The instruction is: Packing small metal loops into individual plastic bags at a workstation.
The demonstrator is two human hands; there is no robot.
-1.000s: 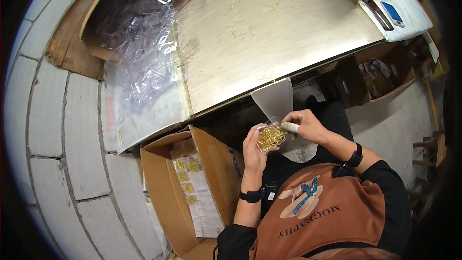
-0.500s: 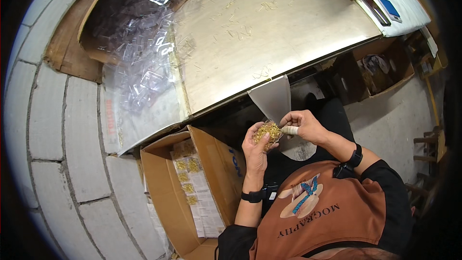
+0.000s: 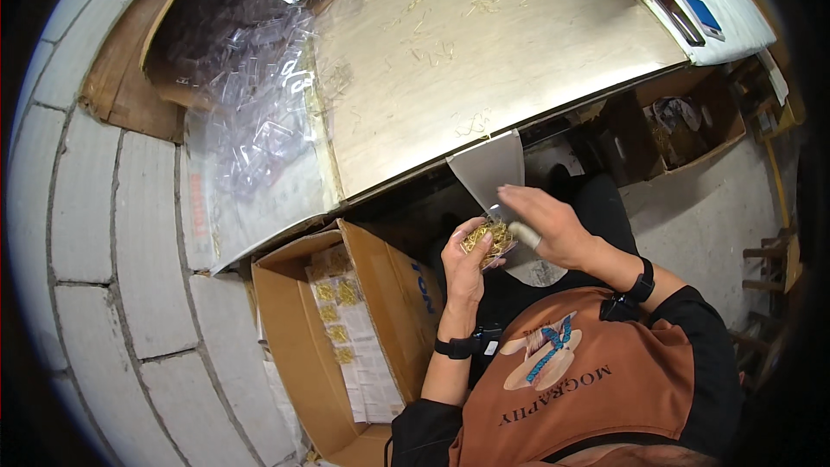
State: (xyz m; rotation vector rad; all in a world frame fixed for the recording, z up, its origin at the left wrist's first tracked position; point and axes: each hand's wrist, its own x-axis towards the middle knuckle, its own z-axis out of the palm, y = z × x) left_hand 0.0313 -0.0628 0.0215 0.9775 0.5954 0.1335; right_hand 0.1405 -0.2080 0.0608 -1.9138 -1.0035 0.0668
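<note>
In front of my lap, my left hand (image 3: 465,261) is closed around a small clear container of thin gold-coloured wire pieces (image 3: 489,243), its thumb lying across the near side. The pieces are too small to name exactly, and the fingers hide part of the container. At its right edge is my right hand (image 3: 558,229), fingers stretched out together and pointing up and left. A pale wrap covers the right thumb (image 3: 525,234), which sits close against the wire pieces. Nothing shows in the right hand's grip.
A large worktable (image 3: 519,43) holds scattered gold wire pieces. Clear plastic boxes (image 3: 259,121) are heaped at its left. A white flap (image 3: 490,169) hangs from its front edge. Below left stands a cardboard box (image 3: 298,380) with packed containers; another box (image 3: 709,121) is under the table's right.
My right hand's fingers have gone from bent beside the container to stretched out, and the hand has risen slightly. The left hand and its container have shifted a little right and down.
</note>
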